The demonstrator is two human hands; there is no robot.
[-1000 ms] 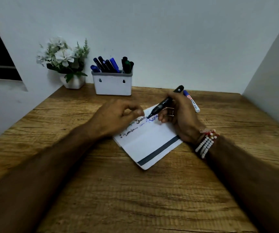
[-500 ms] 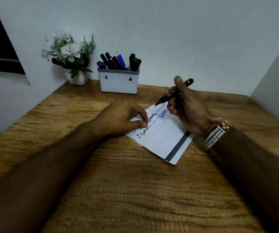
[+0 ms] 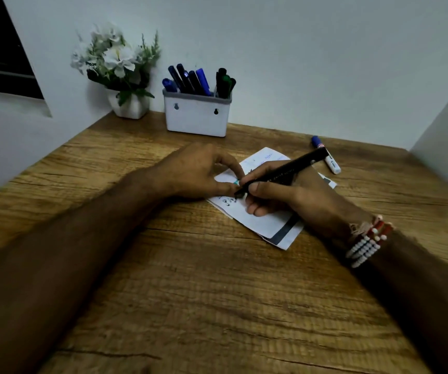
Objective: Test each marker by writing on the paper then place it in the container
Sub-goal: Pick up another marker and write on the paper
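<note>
My right hand [image 3: 285, 195] grips a black marker [image 3: 285, 171] like a pen, with its tip down on the white paper [image 3: 260, 222] beside some scribbles. My left hand [image 3: 198, 171] rests on the paper's left part with its fingers curled. Its thumb and forefinger pinch a small teal piece [image 3: 235, 182] that looks like the marker's cap. A white marker with a blue cap [image 3: 326, 157] lies on the table beyond the paper. The white container [image 3: 197, 117] at the back holds several blue and dark markers.
A white pot of white flowers [image 3: 128, 103] stands left of the container in the back corner. Walls close off the wooden table [image 3: 204, 292] at the back and on the right. A beaded bracelet [image 3: 366, 244] sits on my right wrist.
My right hand has come down from a raised position and set the marker tip back on the paper near my left fingertips. My left hand has stayed on the paper.
</note>
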